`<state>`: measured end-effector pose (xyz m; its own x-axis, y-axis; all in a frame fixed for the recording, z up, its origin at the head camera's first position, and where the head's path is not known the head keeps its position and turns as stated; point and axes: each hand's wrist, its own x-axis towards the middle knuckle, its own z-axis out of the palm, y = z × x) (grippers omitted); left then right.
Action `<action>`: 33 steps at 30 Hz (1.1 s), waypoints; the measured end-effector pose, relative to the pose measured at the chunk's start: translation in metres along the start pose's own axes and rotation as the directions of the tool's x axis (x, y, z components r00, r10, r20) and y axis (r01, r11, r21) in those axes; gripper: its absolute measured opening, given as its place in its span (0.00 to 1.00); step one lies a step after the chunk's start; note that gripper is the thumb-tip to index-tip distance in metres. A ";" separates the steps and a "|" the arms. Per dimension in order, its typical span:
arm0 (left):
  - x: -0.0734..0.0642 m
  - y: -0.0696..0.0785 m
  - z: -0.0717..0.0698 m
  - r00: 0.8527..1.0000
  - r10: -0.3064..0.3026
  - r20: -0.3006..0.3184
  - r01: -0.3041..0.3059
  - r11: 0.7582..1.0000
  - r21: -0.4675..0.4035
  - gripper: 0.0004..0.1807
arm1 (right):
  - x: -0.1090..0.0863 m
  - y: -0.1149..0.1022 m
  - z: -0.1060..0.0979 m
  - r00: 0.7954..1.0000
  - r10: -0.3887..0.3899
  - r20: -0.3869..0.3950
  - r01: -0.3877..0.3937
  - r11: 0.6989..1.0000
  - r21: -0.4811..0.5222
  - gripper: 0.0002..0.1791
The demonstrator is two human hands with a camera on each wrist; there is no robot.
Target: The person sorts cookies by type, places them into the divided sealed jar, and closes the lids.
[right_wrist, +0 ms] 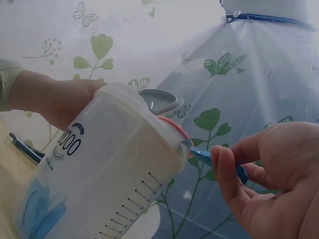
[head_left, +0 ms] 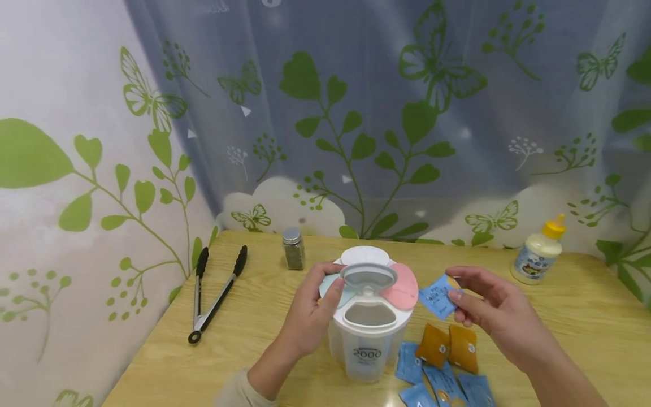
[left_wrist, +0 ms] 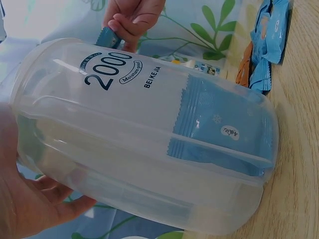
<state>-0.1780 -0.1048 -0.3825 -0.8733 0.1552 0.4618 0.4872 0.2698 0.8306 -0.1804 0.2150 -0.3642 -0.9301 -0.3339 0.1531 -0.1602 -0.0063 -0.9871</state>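
Observation:
A translucent storage canister (head_left: 367, 350) marked "2000" stands on the table, its lid split into white, pink (head_left: 402, 287) and mint sections. The grey front flap (head_left: 368, 277) is raised over an opening. My left hand (head_left: 314, 311) grips the canister near its top, thumb on the lid and fingers round the side. In the left wrist view, a blue packet (left_wrist: 224, 124) lies inside at the bottom. Between thumb and fingers, my right hand (head_left: 495, 311) pinches a small blue packet (head_left: 438, 297), close beside the pink section.
Several blue packets (head_left: 442, 384) and two brown packets (head_left: 463, 347) lie right of the canister. Black-tipped tongs (head_left: 216, 305) lie at the left. A spice jar (head_left: 293, 250) stands behind, and a yellow-capped bottle (head_left: 537, 254) at the back right. A patterned curtain (head_left: 376, 124) borders the table's far edge.

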 end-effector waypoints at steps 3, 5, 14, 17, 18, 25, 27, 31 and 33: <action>-0.004 -0.001 0.002 1.000 -0.026 0.004 0.026 1.000 -0.008 0.12 | -0.003 -0.001 0.002 1.000 0.005 -0.016 -0.005 1.000 -0.003 0.19; -0.005 -0.002 0.002 0.999 -0.034 0.001 0.034 0.999 -0.007 0.12 | -0.004 -0.003 0.004 1.000 0.007 -0.024 -0.007 1.000 -0.006 0.19; -0.002 0.000 0.000 1.000 0.011 0.001 -0.011 1.000 0.013 0.13 | 0.000 -0.021 0.009 0.993 -0.096 -0.071 0.100 0.994 0.055 0.18; -0.002 0.000 -0.001 1.000 0.013 0.000 -0.013 1.000 0.020 0.13 | 0.003 -0.024 0.018 0.989 -0.143 -0.032 0.145 0.986 0.077 0.20; -0.001 0.000 -0.001 1.000 0.015 0.001 -0.015 1.000 0.022 0.13 | 0.004 -0.025 0.023 0.987 -0.160 -0.014 0.161 0.984 0.072 0.20; 0.000 0.000 -0.001 1.000 0.019 -0.003 -0.019 1.000 0.022 0.13 | 0.013 -0.037 0.056 0.963 -0.268 0.024 0.268 0.963 0.000 0.19; 0.001 0.000 -0.002 1.000 0.020 -0.008 -0.020 0.999 0.026 0.13 | 0.015 -0.039 0.062 0.960 -0.279 0.028 0.279 0.960 0.003 0.19; 0.002 0.000 -0.002 1.000 0.027 -0.010 -0.027 0.999 0.033 0.12 | 0.017 -0.041 0.072 0.959 -0.282 0.037 0.281 0.959 0.020 0.19; 0.002 0.000 -0.001 1.000 0.029 -0.007 -0.029 0.999 0.034 0.12 | 0.016 -0.041 0.076 0.958 -0.284 0.043 0.284 0.959 0.013 0.19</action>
<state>-0.1795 -0.1059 -0.3815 -0.8586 0.1567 0.4881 0.5122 0.2974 0.8057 -0.1633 0.1383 -0.3251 -0.8312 -0.3586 0.4249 -0.4133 -0.1126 -0.9036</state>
